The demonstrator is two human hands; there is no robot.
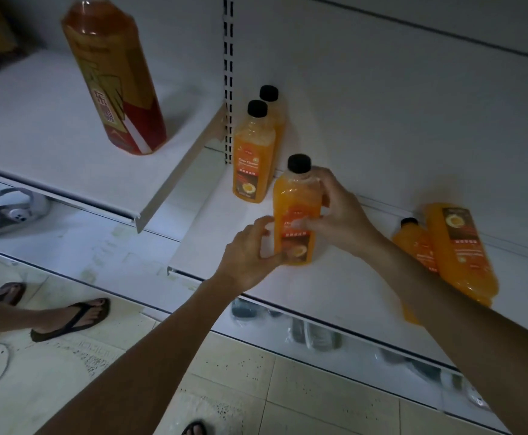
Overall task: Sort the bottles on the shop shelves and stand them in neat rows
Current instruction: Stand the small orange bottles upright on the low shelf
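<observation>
1. Orange bottle w/ black cap was upright near the front of the white shelf, just front-right of two matching bottles. Couldn't tell if its base sat on the shelf or hung just above it.
2. Left hand held it low: thumb at the bottom of the label, fingers curled round the left side. Right hand gripped the middle from the right, fingers wrapped across the label; thumb hidden.
3. Front standing bottle and back standing bottle made a short row at the back wall, beside the slotted post.
4. Off to the right, a big lying bottle and a small lying bottle were on their sides, touching; the big one's base was near the shelf edge.
5. Risks, as I judged them:
   - Pushed back too fast, the held bottle could hit the front standing one and topple both, since they're narrow.
   - Let go before the base was flat, it would prob. tip.
   - The right forearm ran close to the lying pair; a swing could roll the big one off the edge.
</observation>
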